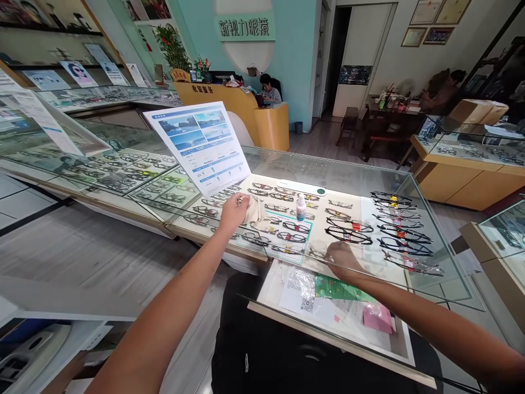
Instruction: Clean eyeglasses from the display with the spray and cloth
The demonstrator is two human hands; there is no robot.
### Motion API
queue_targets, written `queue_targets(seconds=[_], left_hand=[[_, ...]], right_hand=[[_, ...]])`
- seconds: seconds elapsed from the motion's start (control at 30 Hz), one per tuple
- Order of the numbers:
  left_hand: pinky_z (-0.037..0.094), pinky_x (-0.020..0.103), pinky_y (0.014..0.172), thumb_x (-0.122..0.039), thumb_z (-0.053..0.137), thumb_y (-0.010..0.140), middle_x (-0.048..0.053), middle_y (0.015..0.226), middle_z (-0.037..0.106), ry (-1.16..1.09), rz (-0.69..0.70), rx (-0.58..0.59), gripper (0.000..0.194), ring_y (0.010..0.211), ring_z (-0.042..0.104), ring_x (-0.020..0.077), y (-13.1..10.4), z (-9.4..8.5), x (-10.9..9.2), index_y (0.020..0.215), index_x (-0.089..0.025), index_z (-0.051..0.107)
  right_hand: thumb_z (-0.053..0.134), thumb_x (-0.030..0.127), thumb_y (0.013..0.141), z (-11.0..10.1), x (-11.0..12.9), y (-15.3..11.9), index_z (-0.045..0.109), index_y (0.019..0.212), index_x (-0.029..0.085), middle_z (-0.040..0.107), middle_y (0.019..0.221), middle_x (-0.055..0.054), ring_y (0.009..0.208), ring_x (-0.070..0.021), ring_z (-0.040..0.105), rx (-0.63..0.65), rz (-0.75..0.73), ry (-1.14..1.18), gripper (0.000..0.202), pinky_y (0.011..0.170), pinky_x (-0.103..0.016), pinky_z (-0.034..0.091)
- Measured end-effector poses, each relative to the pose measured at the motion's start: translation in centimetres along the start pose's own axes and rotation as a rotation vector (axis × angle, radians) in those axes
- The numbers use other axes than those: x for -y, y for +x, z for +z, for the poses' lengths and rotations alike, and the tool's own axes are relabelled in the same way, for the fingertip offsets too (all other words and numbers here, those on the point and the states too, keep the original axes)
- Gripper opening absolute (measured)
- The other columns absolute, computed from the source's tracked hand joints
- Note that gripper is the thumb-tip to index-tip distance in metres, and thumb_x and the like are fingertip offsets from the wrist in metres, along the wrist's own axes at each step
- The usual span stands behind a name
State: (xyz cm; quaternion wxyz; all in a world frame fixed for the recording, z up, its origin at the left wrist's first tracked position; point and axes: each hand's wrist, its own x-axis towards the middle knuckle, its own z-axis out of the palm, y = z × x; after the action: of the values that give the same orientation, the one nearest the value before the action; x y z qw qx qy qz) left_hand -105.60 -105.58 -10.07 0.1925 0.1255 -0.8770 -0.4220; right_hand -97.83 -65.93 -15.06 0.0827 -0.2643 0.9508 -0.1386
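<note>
My left hand (234, 212) is closed on a crumpled beige cloth (256, 211) above the glass counter. My right hand (343, 257) is at the counter's near edge with its fingers curled. Next to its fingertips are pale-framed glasses (318, 251); I cannot tell whether they are in the hand or under the glass. A small white bottle (301, 209) with a pink and blue label stands upright on the counter, between my hands and farther back. Rows of glasses (348, 234) with small coloured tags lie under the glass top.
A printed sheet (205, 153) stands tilted behind my left hand. Below my right forearm, an open drawer (404, 345) holds papers and a green packet (340, 287). More display cases (459, 158) stand at the right. A person (270, 90) sits behind a yellow desk (229, 106).
</note>
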Motion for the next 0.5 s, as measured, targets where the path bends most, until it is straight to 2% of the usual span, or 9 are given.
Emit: queue_targets(seconds=[0.1,0.17,0.23,0.4,0.5], left_hand=[[0.036,0.031,0.065,-0.050,0.058,0.098,0.000,0.071,0.061,0.011,-0.007,0.007,0.030,0.064,0.051,0.0183,-0.1,0.0,-0.2,0.094,-0.023,0.069],[0.036,0.031,0.065,-0.049,0.057,0.099,-0.001,0.070,0.060,0.013,-0.007,0.009,0.029,0.063,0.050,0.0179,-0.1,-0.1,-0.2,0.094,-0.023,0.069],[0.035,0.031,0.064,-0.049,0.058,0.098,-0.001,0.069,0.059,0.027,-0.007,0.003,0.030,0.062,0.049,0.0179,-0.1,0.0,-0.1,0.094,-0.023,0.070],[0.034,0.032,0.064,-0.050,0.057,0.098,0.000,0.071,0.059,0.038,0.003,0.001,0.031,0.062,0.047,0.0178,0.1,0.1,0.3,0.094,-0.022,0.069],[0.034,0.031,0.064,-0.050,0.057,0.098,0.000,0.072,0.059,0.031,0.007,0.003,0.031,0.065,0.048,0.0187,0.1,0.1,0.2,0.095,-0.023,0.069]], right_hand=[[0.064,0.023,0.101,0.2,1.0,-2.8,0.078,0.096,0.018,0.077,0.109,-0.010,0.111,-0.0263,0.069,0.115,0.018,0.096,0.016,0.101,-0.037,0.048],[0.064,0.024,0.101,-0.6,1.7,-4.9,0.076,0.096,0.021,0.076,0.110,-0.007,0.109,-0.0246,0.069,0.211,0.008,0.241,0.013,0.098,-0.035,0.050],[0.064,0.019,0.098,-1.9,2.5,-6.5,0.074,0.092,0.021,0.075,0.108,-0.007,0.107,-0.0240,0.069,0.255,-0.027,0.345,0.012,0.098,-0.037,0.050],[0.062,0.023,0.102,-5.4,5.1,-9.2,0.071,0.093,0.022,0.072,0.109,-0.008,0.110,-0.0259,0.068,0.230,-0.067,0.410,0.013,0.100,-0.041,0.052],[0.060,0.028,0.106,-9.1,6.5,-10.4,0.071,0.102,0.023,0.071,0.117,-0.008,0.114,-0.0243,0.068,0.175,-0.147,0.441,0.013,0.104,-0.040,0.053]])
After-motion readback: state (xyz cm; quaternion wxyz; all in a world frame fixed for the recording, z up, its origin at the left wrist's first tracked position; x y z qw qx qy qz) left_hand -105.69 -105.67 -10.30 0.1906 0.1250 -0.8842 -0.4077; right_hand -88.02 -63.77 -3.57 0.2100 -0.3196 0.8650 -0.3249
